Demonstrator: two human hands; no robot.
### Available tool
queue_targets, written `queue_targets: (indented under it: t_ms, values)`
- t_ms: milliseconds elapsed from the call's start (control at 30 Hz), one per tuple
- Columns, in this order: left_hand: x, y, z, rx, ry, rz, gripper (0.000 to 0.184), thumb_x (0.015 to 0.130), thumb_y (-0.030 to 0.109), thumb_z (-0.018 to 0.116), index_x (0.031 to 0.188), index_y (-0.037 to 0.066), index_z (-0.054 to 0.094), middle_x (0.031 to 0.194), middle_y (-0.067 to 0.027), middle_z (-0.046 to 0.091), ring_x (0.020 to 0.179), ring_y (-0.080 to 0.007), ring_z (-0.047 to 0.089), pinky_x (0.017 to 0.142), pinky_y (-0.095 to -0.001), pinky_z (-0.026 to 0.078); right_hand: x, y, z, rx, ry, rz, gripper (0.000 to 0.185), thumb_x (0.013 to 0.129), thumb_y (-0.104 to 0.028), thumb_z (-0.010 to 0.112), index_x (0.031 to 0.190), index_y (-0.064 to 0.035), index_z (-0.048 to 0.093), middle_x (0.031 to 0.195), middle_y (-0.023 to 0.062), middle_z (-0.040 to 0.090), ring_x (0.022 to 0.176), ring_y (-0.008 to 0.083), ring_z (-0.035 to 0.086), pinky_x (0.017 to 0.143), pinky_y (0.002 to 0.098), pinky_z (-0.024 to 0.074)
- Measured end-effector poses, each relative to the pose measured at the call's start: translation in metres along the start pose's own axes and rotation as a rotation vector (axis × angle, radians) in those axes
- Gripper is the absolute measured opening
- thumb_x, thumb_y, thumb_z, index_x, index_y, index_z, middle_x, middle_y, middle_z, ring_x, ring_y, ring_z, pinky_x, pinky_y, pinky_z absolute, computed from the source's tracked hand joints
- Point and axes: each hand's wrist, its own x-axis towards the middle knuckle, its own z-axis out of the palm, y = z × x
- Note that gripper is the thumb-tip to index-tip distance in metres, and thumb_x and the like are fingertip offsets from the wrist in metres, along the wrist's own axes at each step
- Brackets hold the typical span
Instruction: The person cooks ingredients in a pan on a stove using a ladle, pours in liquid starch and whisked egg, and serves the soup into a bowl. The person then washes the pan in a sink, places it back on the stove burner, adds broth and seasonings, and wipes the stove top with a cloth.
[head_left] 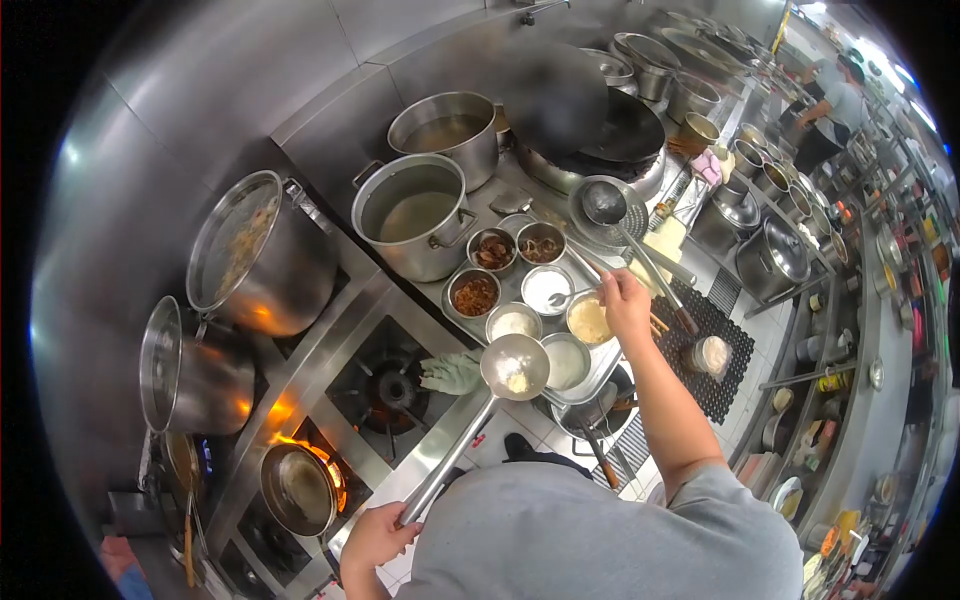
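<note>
My left hand (378, 540) is closed round the handle of a long metal ladle (516, 368), whose bowl holds a little pale powder. The bowl hangs over the front edge of a tray of small metal bowls. My right hand (624, 300) is closed over the tray's right side, beside a bowl of yellowish powder (592, 320); what it grips is too small to make out. Near it are a bowl of white powder (546, 290) with a spoon in it, another white-filled bowl (566, 362) and bowls of dark brown pieces (474, 296).
A pan (299, 490) sits over open flames at the lower left. Large pots (410, 220) stand behind the tray, with a wok (620, 130) further right. A green cloth (452, 373) lies by the burner (396, 390). A person (840, 110) stands far right.
</note>
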Motion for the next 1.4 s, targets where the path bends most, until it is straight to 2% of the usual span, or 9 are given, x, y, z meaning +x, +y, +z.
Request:
queue_targets:
  t_ms: [67,167,267,300,433,633,733,967,1400]
  values:
    - [-0.004,-0.001,0.0,0.006,0.02,0.003,0.02,0.087,0.02,0.073,0.093,0.001,0.068,0.068,-0.0064,0.068,0.053,-0.0136,0.064,0.052,-0.03,0.05,0.011,-0.001,0.01,-0.161,0.04,-0.125,0.023,0.098,-0.024,0.062,0.101,-0.0018,0.068,0.081,0.0196,0.071,0.075,0.0348,0.07,0.07,0.0418,0.0539]
    - [-0.011,-0.015,-0.001,0.009,0.025,-0.049,0.022,0.087,0.021,0.072,0.094,0.0,0.068,0.067,-0.0066,0.068,0.054,-0.0141,0.064,0.052,-0.0304,0.05,0.024,0.001,0.028,-0.298,-0.001,-0.208,0.022,0.096,-0.024,0.062,0.098,-0.003,0.068,0.085,0.0233,0.069,0.083,0.0439,0.067,0.075,0.0487,0.053]
    - [-0.017,-0.029,0.001,-0.065,0.065,-0.082,0.023,0.088,0.02,0.072,0.096,0.0,0.067,0.067,-0.007,0.067,0.054,-0.0146,0.065,0.052,-0.0305,0.049,0.02,-0.011,0.043,-0.344,-0.082,-0.205,0.022,0.096,-0.025,0.062,0.096,-0.0033,0.068,0.086,0.0247,0.069,0.085,0.0447,0.067,0.077,0.0509,0.0523]
    - [-0.019,-0.029,0.001,-0.08,0.079,-0.087,0.023,0.088,0.02,0.072,0.097,0.0,0.067,0.067,-0.007,0.067,0.054,-0.0144,0.064,0.052,-0.0303,0.049,0.024,0.006,0.053,-0.365,-0.075,-0.263,0.023,0.098,-0.024,0.061,0.096,-0.0022,0.069,0.074,0.0175,0.07,0.072,0.0353,0.07,0.07,0.0437,0.0539]
    - [-0.022,-0.04,0.003,-0.155,0.121,-0.109,0.023,0.089,0.017,0.073,0.103,-0.001,0.068,0.065,-0.0067,0.066,0.053,-0.0135,0.063,0.051,-0.03,0.048,0.026,0.037,0.072,-0.387,-0.121,-0.23,0.022,0.098,-0.022,0.061,0.096,-0.0015,0.069,0.074,0.0164,0.07,0.068,0.0321,0.07,0.068,0.0414,0.0541]
    - [-0.024,-0.036,0.0,-0.158,0.132,-0.126,0.025,0.088,0.016,0.073,0.108,0.001,0.07,0.065,-0.006,0.065,0.053,-0.0128,0.062,0.051,-0.0301,0.048,0.037,0.064,0.065,-0.145,-0.053,-0.074,0.022,0.1,-0.017,0.06,0.095,0.0031,0.067,0.069,0.0087,0.068,0.06,0.0151,0.065,0.058,0.0332,0.0526]
    - [-0.019,-0.03,-0.003,-0.166,0.122,-0.096,0.024,0.088,0.016,0.073,0.106,0.001,0.07,0.065,-0.0059,0.066,0.053,-0.0128,0.062,0.051,-0.03,0.048,0.043,0.065,0.053,0.099,-0.042,0.134,0.021,0.101,-0.017,0.06,0.097,0.0032,0.067,0.071,0.0079,0.068,0.06,0.0141,0.064,0.054,0.0303,0.0519]
    - [-0.009,-0.007,-0.01,-0.1,0.105,-0.073,0.022,0.087,0.018,0.074,0.101,0.001,0.07,0.065,-0.0058,0.066,0.053,-0.013,0.063,0.052,-0.03,0.049,0.043,0.057,0.03,0.22,-0.024,0.258,0.021,0.101,-0.019,0.059,0.101,0.0004,0.065,0.073,0.0076,0.068,0.059,0.0127,0.063,0.053,0.0271,0.0509]
    - [0.03,0.035,-0.011,-0.015,0.031,0.037,0.02,0.09,0.021,0.071,0.088,0.001,0.066,0.064,-0.0021,0.063,0.053,-0.0106,0.059,0.052,-0.0288,0.047,0.017,-0.004,0.009,0.432,-0.082,0.214,0.019,0.1,-0.019,0.062,0.098,-0.0008,0.065,0.071,0.0041,0.066,0.059,0.01,0.06,0.053,0.0245,0.0472]
